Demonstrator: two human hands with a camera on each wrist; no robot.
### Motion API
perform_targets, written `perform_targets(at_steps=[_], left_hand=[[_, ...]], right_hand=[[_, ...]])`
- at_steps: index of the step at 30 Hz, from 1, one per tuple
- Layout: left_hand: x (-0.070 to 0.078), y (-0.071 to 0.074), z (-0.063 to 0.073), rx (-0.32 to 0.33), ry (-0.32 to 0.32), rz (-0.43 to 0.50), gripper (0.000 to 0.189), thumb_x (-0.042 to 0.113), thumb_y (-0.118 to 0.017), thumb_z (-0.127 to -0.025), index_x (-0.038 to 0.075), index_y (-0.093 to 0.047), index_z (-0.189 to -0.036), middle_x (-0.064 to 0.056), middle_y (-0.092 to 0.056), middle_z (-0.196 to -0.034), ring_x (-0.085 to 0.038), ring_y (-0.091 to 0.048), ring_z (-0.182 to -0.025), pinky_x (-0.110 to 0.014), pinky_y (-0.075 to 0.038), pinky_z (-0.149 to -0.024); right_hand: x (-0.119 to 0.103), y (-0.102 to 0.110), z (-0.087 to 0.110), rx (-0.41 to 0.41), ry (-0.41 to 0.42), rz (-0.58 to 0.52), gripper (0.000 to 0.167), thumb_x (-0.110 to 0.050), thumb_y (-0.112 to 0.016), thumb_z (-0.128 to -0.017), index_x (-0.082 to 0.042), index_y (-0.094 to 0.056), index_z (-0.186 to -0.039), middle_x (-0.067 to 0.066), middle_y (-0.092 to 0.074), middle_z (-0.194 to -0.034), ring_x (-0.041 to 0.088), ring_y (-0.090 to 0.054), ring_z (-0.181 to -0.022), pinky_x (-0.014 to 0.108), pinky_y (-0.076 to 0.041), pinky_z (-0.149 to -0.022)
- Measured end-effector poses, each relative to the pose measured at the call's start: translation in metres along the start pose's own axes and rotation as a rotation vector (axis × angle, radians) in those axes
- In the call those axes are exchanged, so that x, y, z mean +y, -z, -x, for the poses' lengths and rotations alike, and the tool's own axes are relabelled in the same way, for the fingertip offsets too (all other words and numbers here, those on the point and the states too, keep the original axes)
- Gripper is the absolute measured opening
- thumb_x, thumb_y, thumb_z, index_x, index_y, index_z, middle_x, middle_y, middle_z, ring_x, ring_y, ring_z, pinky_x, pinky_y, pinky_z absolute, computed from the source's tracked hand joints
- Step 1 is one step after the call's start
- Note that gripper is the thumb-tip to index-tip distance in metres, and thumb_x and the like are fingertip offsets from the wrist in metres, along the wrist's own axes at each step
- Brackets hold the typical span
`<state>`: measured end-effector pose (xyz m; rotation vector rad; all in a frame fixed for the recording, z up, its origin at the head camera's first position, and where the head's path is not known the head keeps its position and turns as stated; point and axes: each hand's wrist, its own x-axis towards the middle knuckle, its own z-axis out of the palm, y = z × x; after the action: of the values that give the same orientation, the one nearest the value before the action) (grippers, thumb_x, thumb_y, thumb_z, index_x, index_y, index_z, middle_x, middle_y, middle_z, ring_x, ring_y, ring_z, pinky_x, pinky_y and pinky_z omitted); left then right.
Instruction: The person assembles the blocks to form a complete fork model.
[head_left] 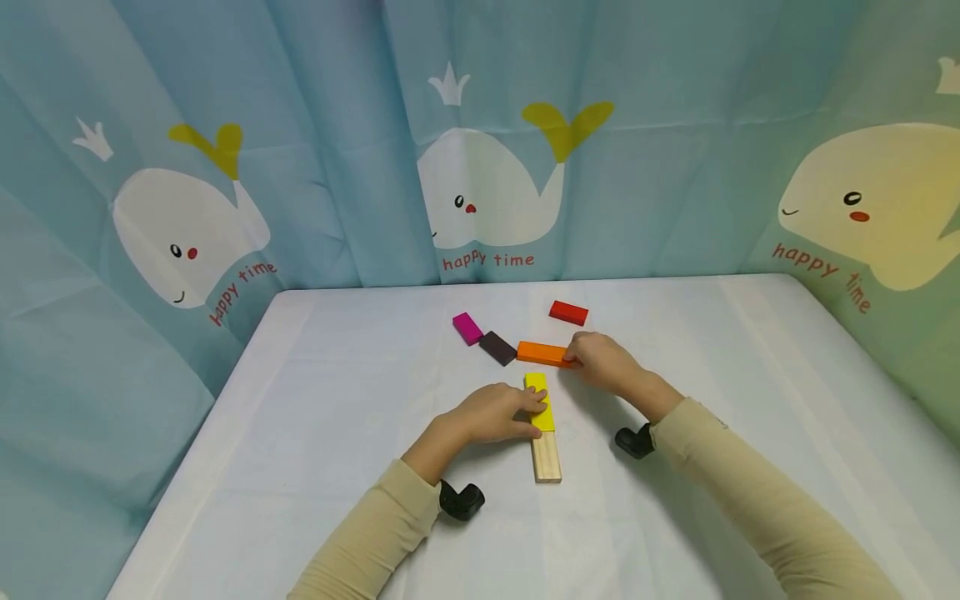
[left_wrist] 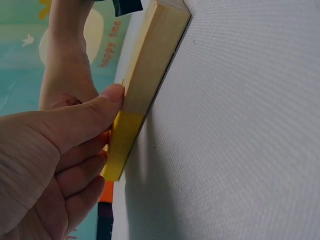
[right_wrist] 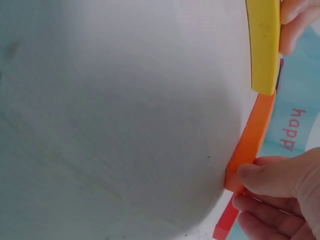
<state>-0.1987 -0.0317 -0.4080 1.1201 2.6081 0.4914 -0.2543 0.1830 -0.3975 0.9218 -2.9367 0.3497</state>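
Observation:
My left hand point(head_left: 491, 412) rests its fingertips on top of the yellow block point(head_left: 537, 382), its thumb near the seam with a bare wood block point(head_left: 547, 462). In the left wrist view, the yellow block point(left_wrist: 122, 147) and wood block point(left_wrist: 155, 55) lie end to end, the thumb at their upper edge. My right hand point(head_left: 606, 362) pinches the right end of an orange block point(head_left: 540, 353), which lies crosswise beyond the yellow one. The right wrist view shows the thumb on the side of the orange block point(right_wrist: 250, 137); the other fingers are partly hidden behind.
A dark brown block point(head_left: 497, 348) meets the left end of the orange one, and a magenta block point(head_left: 467, 328) touches its far corner. Farther back lies a red block point(head_left: 568, 313). The white table point(head_left: 360, 358) reaches a whale-print curtain point(head_left: 337, 167) behind.

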Motion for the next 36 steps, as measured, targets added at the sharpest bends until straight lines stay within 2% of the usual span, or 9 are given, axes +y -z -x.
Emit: perform_targets(at_steps=[4,15,36], left_hand=[[0.0004,0.0006,0.0001,0.0,0.008,0.002,0.051,0.035,-0.063,-0.086,0.014,-0.052,-0.131,0.009,-0.043,-0.136,-0.003,-0.033,-0.127,-0.026,-0.027,-0.104],[-0.0007,0.0005,-0.0005,-0.005,0.004,-0.002,0.051,0.036,-0.063,-0.086,0.014,-0.052,-0.131,0.009,-0.043,-0.136,-0.002,-0.033,-0.127,-0.025,-0.028,-0.104],[-0.0007,0.0024,-0.0013,-0.009,-0.032,0.005,0.051,0.036,-0.062,-0.086,0.014,-0.052,-0.131,0.007,-0.044,-0.136,-0.004,-0.034,-0.127,-0.024,-0.028,-0.103]], right_hand=[[-0.0014,0.0,0.0008,0.016,0.012,-0.003,0.012,0.009,-0.069,-0.073,0.002,-0.071,-0.083,0.008,-0.061,-0.077,0.021,-0.055,-0.07,0.037,-0.052,-0.073],[-0.003,-0.0003,-0.0001,-0.011,0.021,0.011,0.016,0.008,-0.07,-0.073,0.003,-0.072,-0.088,0.008,-0.062,-0.081,0.022,-0.058,-0.074,0.038,-0.052,-0.076],[-0.0052,-0.0018,-0.0016,0.015,0.099,-0.017,0.015,0.007,-0.071,-0.074,0.003,-0.072,-0.089,0.009,-0.064,-0.085,0.023,-0.06,-0.078,0.037,-0.052,-0.078]])
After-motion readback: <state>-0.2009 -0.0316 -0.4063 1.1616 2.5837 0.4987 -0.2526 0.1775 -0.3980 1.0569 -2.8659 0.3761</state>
